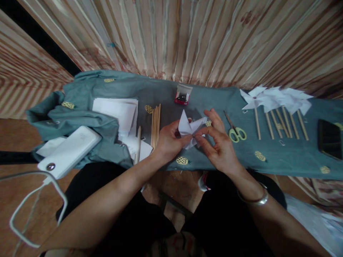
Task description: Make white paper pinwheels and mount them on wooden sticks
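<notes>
A white paper pinwheel (pixel 188 127), its blades folded in, is held between my two hands above the cloth. My left hand (pixel 170 141) grips it from the left, thumb pressed near its middle. On the other side, my right hand (pixel 218 144) pinches thumb and forefinger together at the pinwheel's centre. A tiny dark spot at those fingertips looks like a small pin, partly hidden. Green-handled scissors (pixel 237 134) lie just right of my right hand. Beyond the pinwheel stands an open red box (pixel 181 97) with small dark pieces inside.
Several wooden sticks (pixel 155 125) and a stack of white paper (pixel 118 110) lie left, beside a pale pencil-like rod (pixel 138 144). Finished pinwheels (pixel 278 100) on sticks and a dark phone (pixel 329 138) lie right. A white power bank (pixel 71 151) with a cable sits at the left edge.
</notes>
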Available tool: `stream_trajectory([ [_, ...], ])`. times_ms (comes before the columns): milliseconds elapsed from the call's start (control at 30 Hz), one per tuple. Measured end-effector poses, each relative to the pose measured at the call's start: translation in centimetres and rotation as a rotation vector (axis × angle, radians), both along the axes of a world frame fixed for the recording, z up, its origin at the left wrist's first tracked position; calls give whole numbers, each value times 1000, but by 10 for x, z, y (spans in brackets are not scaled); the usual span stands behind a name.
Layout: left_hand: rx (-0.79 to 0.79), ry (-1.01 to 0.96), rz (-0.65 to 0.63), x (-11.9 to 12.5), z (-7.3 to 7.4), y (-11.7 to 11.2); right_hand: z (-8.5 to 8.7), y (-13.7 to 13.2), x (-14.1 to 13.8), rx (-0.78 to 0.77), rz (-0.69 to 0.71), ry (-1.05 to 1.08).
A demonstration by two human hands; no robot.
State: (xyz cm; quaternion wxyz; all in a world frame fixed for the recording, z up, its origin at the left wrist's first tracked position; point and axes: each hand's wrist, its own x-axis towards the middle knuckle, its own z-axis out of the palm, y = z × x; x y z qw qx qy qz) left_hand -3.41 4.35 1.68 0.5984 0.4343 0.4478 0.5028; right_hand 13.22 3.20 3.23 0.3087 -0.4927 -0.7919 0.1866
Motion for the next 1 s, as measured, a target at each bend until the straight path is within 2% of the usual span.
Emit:
stream_trajectory([
  [400,58,36,-19,-2,-8,0,-4,1,-2,-29,-32,34],
  [600,23,15,-11,-3,-6,2,0,-2,-6,0,-58,64],
  [767,-77,-68,5,-4,0,3,-3,2,-1,-9,-196,203],
  [833,-105,-96,-2,-4,2,4,-7,6,2,-123,-205,346],
  [1000,-143,-146,-34,-4,3,2,-8,11,1,-710,-44,742],
])
